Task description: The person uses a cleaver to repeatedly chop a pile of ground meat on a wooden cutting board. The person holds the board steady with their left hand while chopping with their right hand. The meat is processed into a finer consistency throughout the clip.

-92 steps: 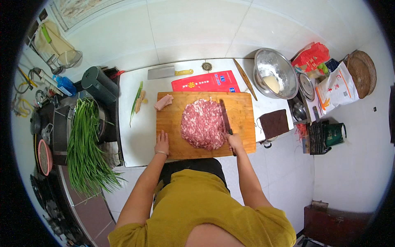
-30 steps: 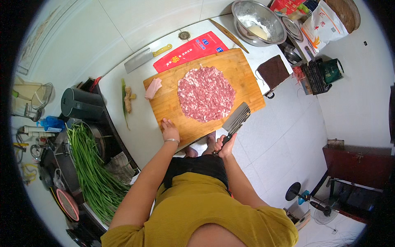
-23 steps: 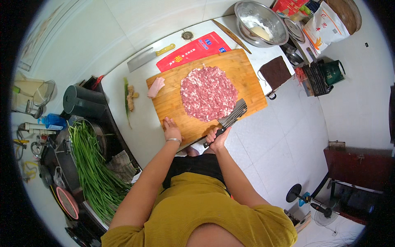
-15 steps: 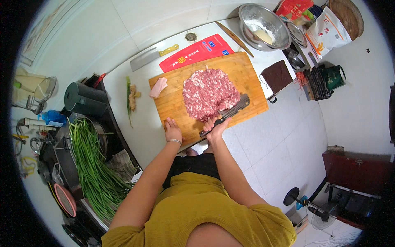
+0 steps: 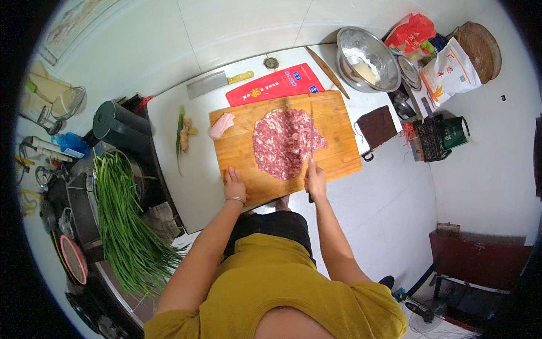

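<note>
Mince (image 5: 271, 148) | board (image 5: 238, 152), white counter (image 5: 195, 189), tiled wall (image 5: 243, 31) | right grip (image 5: 316, 179) clasps knife (image 5: 312, 135) | left grip (image 5: 234, 185) flat

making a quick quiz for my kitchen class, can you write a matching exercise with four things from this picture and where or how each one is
1. left hand
2. right hand
3. yellow-handled cleaver
4. steel bowl

a. has a pale lump inside
b. lies on the white counter, left of the red sheet
c. rests on the cutting board, at its near left
d. grips a knife

Right pairs: 1-c, 2-d, 3-b, 4-a
</note>
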A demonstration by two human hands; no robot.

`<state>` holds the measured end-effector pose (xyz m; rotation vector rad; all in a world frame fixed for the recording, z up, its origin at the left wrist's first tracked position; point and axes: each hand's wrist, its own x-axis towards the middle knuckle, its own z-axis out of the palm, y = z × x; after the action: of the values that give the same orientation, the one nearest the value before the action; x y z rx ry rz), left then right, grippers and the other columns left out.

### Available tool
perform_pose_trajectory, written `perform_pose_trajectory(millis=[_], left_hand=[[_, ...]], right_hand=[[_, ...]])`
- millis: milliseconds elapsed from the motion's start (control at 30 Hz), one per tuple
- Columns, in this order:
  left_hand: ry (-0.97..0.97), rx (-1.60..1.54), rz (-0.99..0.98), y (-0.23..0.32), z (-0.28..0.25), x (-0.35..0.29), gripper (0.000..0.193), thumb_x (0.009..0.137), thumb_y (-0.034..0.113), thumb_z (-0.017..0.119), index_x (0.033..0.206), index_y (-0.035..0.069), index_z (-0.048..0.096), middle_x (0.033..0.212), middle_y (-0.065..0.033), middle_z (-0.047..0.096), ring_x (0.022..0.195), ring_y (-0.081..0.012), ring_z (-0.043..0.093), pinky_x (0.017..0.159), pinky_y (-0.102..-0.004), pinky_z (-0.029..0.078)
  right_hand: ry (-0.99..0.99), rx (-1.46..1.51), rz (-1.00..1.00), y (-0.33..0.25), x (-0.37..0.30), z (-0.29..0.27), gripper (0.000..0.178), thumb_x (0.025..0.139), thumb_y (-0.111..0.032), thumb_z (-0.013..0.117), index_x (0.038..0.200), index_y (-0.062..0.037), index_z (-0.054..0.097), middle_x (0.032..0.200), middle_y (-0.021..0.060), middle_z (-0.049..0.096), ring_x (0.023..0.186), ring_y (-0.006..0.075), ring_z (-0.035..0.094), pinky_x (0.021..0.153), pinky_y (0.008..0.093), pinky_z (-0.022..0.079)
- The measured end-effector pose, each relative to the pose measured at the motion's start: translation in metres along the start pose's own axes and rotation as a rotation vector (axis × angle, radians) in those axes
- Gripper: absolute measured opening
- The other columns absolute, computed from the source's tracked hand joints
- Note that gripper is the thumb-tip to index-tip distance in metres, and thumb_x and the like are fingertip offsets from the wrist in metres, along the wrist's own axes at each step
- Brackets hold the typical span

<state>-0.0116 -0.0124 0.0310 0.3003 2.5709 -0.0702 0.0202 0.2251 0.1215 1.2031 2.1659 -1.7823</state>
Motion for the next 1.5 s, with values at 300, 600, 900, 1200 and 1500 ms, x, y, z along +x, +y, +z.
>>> perform_pose_trajectory(millis=[300,600,900,1200,1500], left_hand=[[0.043,-0.07,-0.034,-0.002,0.005,-0.001,0.106,0.052,0.034,0.076,0.13,0.0,0.012,0.137,-0.0164,0.006,0.123,-0.0316,0.016,0.095,-0.0311,0.033],[0.075,-0.131,-0.088,0.003,0.007,-0.004,0.107,0.049,0.027,0.078,0.13,0.003,0.013,0.138,-0.0131,0.005,0.123,-0.0315,0.015,0.095,-0.0327,0.033],[0.054,-0.199,-0.117,0.004,-0.001,-0.006,0.104,0.05,0.023,0.077,0.131,0.006,0.014,0.138,-0.0104,0.007,0.125,-0.027,0.013,0.101,-0.0299,0.023],[0.154,-0.181,-0.085,-0.002,0.027,0.005,0.101,0.052,0.019,0.076,0.131,0.006,0.014,0.139,-0.0085,0.005,0.126,-0.0254,0.013,0.099,-0.0291,0.027],[0.16,-0.109,-0.093,-0.005,0.036,0.007,0.106,0.049,0.02,0.077,0.131,0.007,0.012,0.139,-0.0083,0.004,0.126,-0.0253,0.013,0.099,-0.0285,0.027]], right_hand=[[-0.227,-1.099,-0.763,0.063,0.002,-0.107,0.05,0.072,-0.054,0.05,0.063,-0.0051,0.049,0.055,0.0163,0.054,0.055,0.033,0.055,0.048,0.0396,0.043],[-0.511,-1.324,-0.811,0.083,0.04,-0.099,0.054,0.069,-0.06,0.049,0.068,-0.0057,0.053,0.057,0.0127,0.056,0.053,0.0296,0.056,0.048,0.0391,0.045],[-0.455,-1.331,-0.791,0.031,0.072,-0.076,0.053,0.069,-0.06,0.05,0.071,-0.0074,0.054,0.064,0.0144,0.058,0.062,0.0325,0.058,0.056,0.0416,0.046],[-0.83,-0.836,-0.356,-0.005,0.122,-0.09,0.06,0.077,-0.059,0.04,0.072,-0.0014,0.054,0.052,0.0112,0.051,0.044,0.02,0.049,0.042,0.0343,0.038],[-0.853,-0.23,0.448,-0.017,0.11,-0.098,0.055,0.075,-0.066,0.035,0.061,-0.0131,0.039,0.042,-0.0035,0.029,0.031,0.0077,0.024,0.03,0.0227,0.019]])
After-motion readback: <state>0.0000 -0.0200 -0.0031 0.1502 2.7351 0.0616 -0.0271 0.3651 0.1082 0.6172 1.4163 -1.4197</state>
